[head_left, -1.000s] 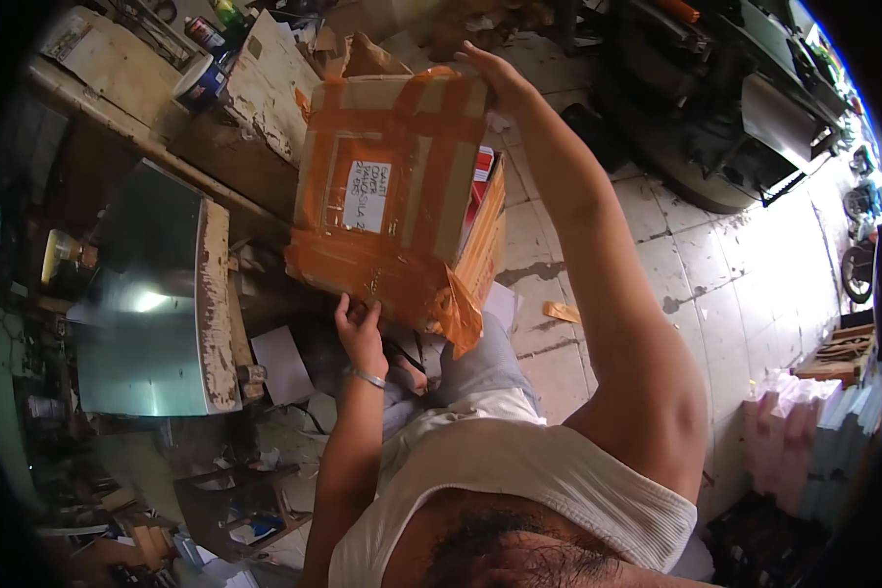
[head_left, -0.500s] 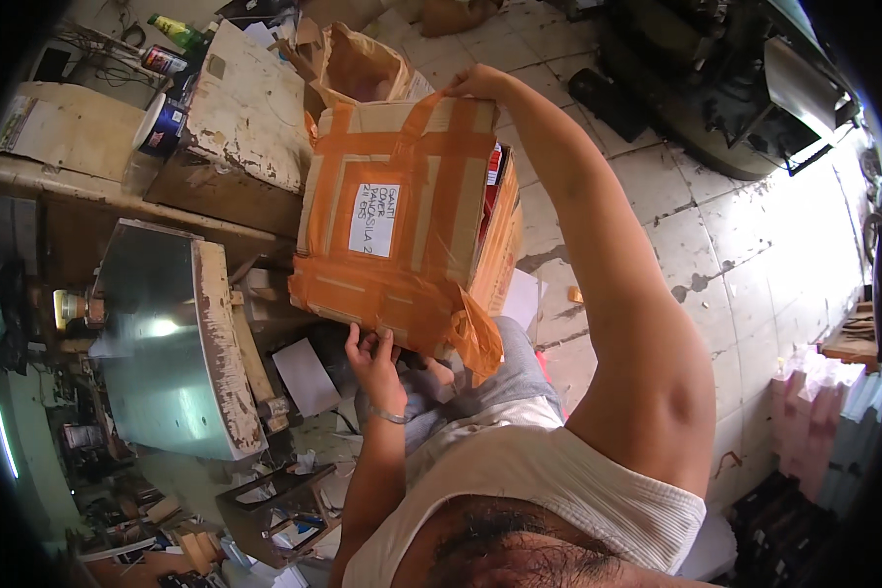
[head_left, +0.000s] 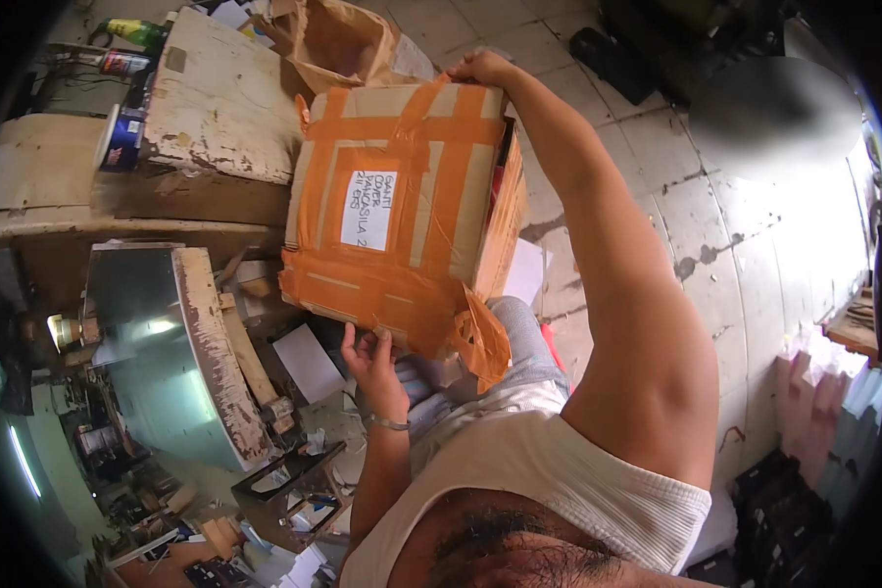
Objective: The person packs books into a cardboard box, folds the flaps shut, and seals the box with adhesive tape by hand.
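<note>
Left hand: fingers half curled at the lower edge of the box, centre of the frame; the left hand point(head_left: 374, 372) has its tips at that edge, but whether it grips or only props cannot be told.
Box: the taped box point(head_left: 416, 211) fills the upper middle of the frame, directly above the left hand, and lower left of the right one.
Axis: broad face toward the viewer, nearly square, no clear long side; left and right edges run up-frame, leaning slightly right.
Loose tape: a crumpled orange flap point(head_left: 482, 343) hangs at the lower right corner.
Right side: a dark slit shows a bit of red.
Right hand: the right hand point(head_left: 478, 69) is closed on the box's upper right corner.
Nearer hand: neither; both touch it, at opposite edges.
Beyond: an open paper bag point(head_left: 341, 44) just past the upper edge.
</note>
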{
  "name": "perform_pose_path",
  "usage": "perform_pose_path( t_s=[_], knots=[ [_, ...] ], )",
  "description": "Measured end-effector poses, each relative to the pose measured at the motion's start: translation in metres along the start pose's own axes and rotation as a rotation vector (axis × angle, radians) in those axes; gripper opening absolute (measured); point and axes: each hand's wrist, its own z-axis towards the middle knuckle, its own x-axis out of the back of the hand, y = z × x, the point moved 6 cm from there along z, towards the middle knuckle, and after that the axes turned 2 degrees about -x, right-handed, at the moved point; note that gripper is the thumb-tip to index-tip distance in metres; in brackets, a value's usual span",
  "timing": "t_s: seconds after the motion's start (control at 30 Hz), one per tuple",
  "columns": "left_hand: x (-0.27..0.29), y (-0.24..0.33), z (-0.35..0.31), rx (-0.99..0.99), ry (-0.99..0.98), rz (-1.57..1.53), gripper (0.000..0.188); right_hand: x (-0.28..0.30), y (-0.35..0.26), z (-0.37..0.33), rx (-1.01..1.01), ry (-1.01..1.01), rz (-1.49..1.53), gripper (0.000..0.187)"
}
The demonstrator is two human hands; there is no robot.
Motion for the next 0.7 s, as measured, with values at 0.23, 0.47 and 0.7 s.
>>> perform_pose_path(
  t_s=[0.23, 0.47, 0.7],
  knots=[
    [-0.016, 0.001, -0.001, 0.012, -0.044, -0.024, 0.065, 0.035, -0.017, 0.013, 0.032, 0.042, 0.371, 0.022],
    [-0.001, 0.004, 0.000, -0.005, -0.075, -0.018, 0.064, 0.046, -0.058, -0.049, 0.077, 0.008, 0.136, 0.023],
    [0.000, 0.053, -0.004, -0.458, 0.139, 0.878, 0.068, -0.036, 0.013, -0.015, -0.055, -0.040, 0.585, 0.021]
  ],
)
